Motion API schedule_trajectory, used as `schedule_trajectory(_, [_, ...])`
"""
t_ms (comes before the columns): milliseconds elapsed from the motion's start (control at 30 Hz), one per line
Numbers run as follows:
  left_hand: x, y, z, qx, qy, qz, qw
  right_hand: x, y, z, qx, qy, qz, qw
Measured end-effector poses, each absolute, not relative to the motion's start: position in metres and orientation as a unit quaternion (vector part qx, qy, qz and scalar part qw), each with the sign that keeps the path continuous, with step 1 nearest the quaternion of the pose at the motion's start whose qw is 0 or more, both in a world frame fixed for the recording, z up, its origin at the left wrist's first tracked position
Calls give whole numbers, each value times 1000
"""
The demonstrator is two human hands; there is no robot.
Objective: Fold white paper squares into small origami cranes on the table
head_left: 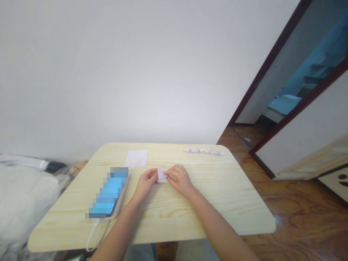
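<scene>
A small folded piece of white paper (162,175) is held just above the middle of the table, between both hands. My left hand (147,181) pinches its left edge between thumb and fingers. At the opposite side, my right hand (179,178) grips a corner or flap with thumb and forefinger. Some creases show on the paper, but its exact folded form is too small to tell. Behind my left hand lies a flat sheet of white paper (136,158) with faint lines on it. A row of several small folded paper pieces (203,151) sits near the back right edge.
The pale wooden table (223,206) stands against a white wall. On its left, a phone (108,195) with a blurred blue screen rests on a white object, with a white cable (94,233) running over the front edge. White bedding (24,203) lies to the left; a doorway is at right.
</scene>
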State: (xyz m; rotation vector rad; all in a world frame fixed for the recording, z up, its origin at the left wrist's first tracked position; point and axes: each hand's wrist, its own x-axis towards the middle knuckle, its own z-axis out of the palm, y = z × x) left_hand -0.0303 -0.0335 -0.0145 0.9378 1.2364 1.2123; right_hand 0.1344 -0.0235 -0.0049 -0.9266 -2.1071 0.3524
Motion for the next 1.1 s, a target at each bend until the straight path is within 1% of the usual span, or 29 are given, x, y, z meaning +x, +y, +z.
schedule_trajectory(133, [-30,-32,-16,385,529,514,555,132,-23,-7,-381,-821,132,404])
schedule_trajectory(300, [-31,-32,-17,390,514,510,569,130,-23,-12,-450,-760,157,441])
schedule_trajectory(400, [-31,-33,-20,401,505,512,567,130,-22,-13,-472,-745,157,444])
schedule_trajectory(567, [-31,-33,-20,419,505,519,548,129,-23,-12,-481,-727,174,458])
schedule_trajectory(667, [-31,-33,-19,425,508,518,541,128,-23,-13,-469,-726,199,461])
schedule_trajectory(767, [-31,-33,-19,430,512,516,535,128,-22,-14,-481,-693,234,484])
schedule_trajectory(967, [-31,-33,-19,426,508,512,546,127,-21,-13,-484,-677,259,490])
schedule_trajectory(1100, [-31,-33,-18,425,509,513,546,128,-19,-15,-488,-649,277,514])
